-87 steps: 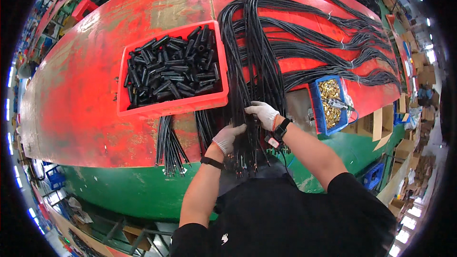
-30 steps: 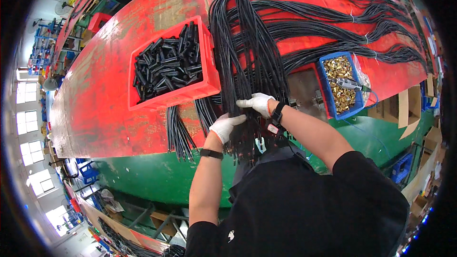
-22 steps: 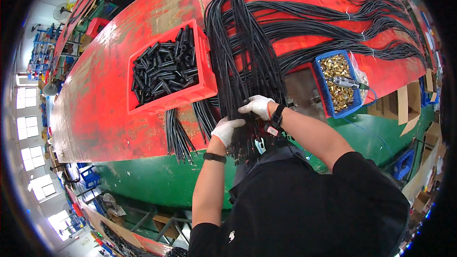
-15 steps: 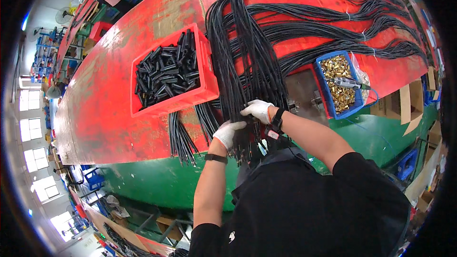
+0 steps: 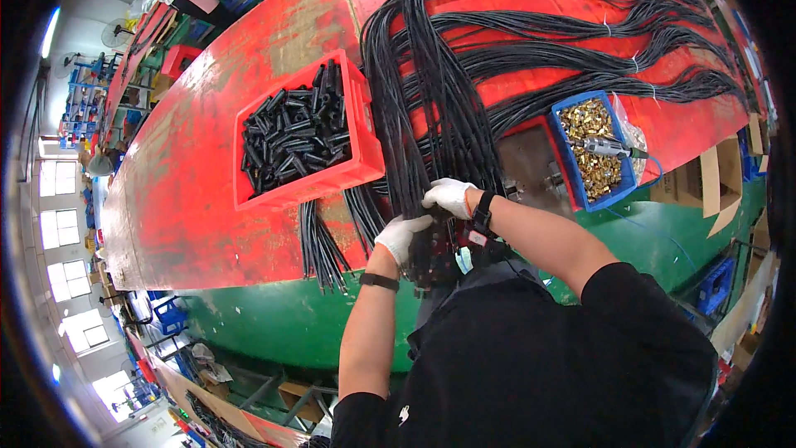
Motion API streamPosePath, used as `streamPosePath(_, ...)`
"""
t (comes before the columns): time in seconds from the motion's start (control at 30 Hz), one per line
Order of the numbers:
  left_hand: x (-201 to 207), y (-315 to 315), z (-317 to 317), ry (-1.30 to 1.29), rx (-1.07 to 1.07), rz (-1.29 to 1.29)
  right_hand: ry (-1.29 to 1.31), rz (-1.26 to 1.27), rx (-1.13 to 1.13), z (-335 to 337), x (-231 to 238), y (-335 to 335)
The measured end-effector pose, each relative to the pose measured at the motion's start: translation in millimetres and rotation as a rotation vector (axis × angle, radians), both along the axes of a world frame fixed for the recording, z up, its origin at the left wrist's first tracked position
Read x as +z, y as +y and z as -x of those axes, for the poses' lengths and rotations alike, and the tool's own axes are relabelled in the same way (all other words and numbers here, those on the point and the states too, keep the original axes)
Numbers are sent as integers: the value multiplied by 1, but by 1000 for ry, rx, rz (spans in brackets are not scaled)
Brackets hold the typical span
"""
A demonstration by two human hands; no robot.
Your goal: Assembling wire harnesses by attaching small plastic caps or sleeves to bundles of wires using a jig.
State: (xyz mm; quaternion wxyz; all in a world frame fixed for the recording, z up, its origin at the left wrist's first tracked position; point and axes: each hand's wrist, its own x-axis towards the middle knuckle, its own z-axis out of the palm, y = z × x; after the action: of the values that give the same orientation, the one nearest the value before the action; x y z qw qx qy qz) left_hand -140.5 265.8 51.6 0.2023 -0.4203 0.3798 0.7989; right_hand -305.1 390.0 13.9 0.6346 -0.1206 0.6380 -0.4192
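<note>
A thick bundle of black cables [image 5: 448,108] runs down across the table and hangs over its near edge, loose ends toward my body. My left hand [image 5: 403,237], in a white glove, is closed around the left side of the bundle close to its ends. Slightly higher and to the right, my right hand [image 5: 450,197], also gloved, has its fingers curled over the cables. Part of the fingers of both hands is hidden among the strands. Left of the bundle stands a red crate [image 5: 365,168] full of black tubular sleeves [image 5: 290,137].
More tied cable bundles [image 5: 547,25] stretch across the red table [image 5: 191,158] to the far right. A blue bin [image 5: 609,196] of brass-coloured fittings, with a corded hand tool [image 5: 605,148] on top, stands at the right. Short cable ends [image 5: 322,249] hang below the crate.
The view has shifted slightly, so the crate sits a little lower and to the right. Both hands stay on the cables in nearly the same place; the hanging ends have shifted slightly.
</note>
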Motion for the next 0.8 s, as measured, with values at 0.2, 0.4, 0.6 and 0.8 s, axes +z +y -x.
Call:
streamPosePath(0.2,-3,-3,-9,2,86,-45,-433,200,-367,-33,4,-11)
streamPosePath(0.4,-7,6,0,52,183,-166,321,-45,16,-34,6,-20)
streamPosePath(0.6,-9,-6,-18,94,156,-63,675,-77,703,18,92,-35)
streamPosePath(0.8,-21,-25,-28,-1,-88,224,580,263,589,87,192,-12)
